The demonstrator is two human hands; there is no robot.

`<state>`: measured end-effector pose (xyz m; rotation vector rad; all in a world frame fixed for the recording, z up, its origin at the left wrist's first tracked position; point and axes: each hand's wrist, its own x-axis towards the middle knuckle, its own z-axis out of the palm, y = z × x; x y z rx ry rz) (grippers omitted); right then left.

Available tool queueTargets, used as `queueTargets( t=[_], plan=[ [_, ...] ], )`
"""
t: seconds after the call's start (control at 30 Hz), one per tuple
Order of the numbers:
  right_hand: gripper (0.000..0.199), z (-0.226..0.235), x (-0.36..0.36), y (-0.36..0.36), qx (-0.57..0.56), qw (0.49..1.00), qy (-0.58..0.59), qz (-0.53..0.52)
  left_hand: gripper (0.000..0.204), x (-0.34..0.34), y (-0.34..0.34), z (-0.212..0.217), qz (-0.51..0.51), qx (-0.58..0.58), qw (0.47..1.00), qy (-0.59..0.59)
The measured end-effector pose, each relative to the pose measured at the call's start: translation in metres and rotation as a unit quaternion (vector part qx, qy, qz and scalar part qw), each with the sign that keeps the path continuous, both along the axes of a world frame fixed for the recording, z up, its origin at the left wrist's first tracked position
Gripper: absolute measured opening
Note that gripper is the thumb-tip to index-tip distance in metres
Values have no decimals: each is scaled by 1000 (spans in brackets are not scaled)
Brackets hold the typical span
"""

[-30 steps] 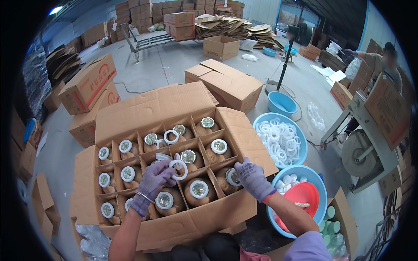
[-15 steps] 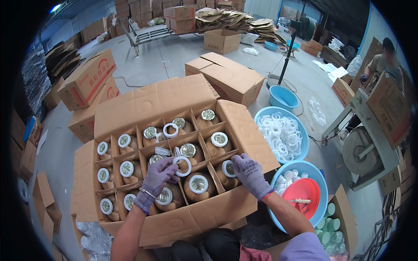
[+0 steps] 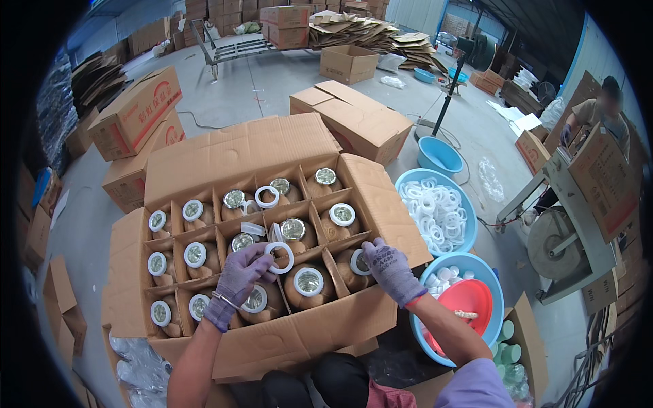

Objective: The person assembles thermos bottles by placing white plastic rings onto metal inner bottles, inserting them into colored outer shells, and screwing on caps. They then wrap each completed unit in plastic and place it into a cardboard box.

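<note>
A divided cardboard box (image 3: pixel 272 360) holds several brown bottles with silvery glass mouths, many with white plastic rings on. My left hand (image 3: pixel 241 280), in a purple-grey glove, pinches a loose white ring (image 3: pixel 279 258) above the middle cells. My right hand (image 3: pixel 393 270), gloved alike, has its fingers curled against the white ring on the near-right bottle (image 3: pixel 354 268); its fingertips are partly hidden. Another loose ring (image 3: pixel 267 197) lies among the far bottles. More loose rings (image 3: pixel 253 229) lie near the left hand. Some bottles, such as a middle one (image 3: pixel 293 230), have bare mouths.
At the right stand a blue basin of white rings (image 3: pixel 435 214) and a blue basin (image 3: pixel 500 299) holding white caps and a red bowl (image 3: pixel 469 302). A closed carton (image 3: pixel 354 119) lies beyond the box. A person (image 3: pixel 602 115) works at far right beside a wheeled machine (image 3: pixel 564 245).
The view has shifted slightly. My left hand still holds the loose ring, now turned a little and closer to its fingers. My right hand stays at the near-right bottle's ring.
</note>
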<state>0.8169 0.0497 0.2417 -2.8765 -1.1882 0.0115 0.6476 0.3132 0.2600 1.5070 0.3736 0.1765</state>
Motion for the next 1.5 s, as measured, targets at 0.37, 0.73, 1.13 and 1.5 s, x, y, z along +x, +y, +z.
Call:
queueTargets(
  t=[0.37,0.73,1.13,1.5],
  plan=[
    [53,-12,-13,-6,148,985,18,84,30,6,-6,-11,-10,-56,998,-27],
    [21,29,14,86,423,857,253,151,33,48,2,1,-64,-3,996,-65],
    [18,-6,188,172,79,996,1,-51,15,135,91,-21,22,652,754,-80],
    [38,-15,137,155,98,990,-92,52,22,164,69,-33,-58,729,681,37]
  ],
)
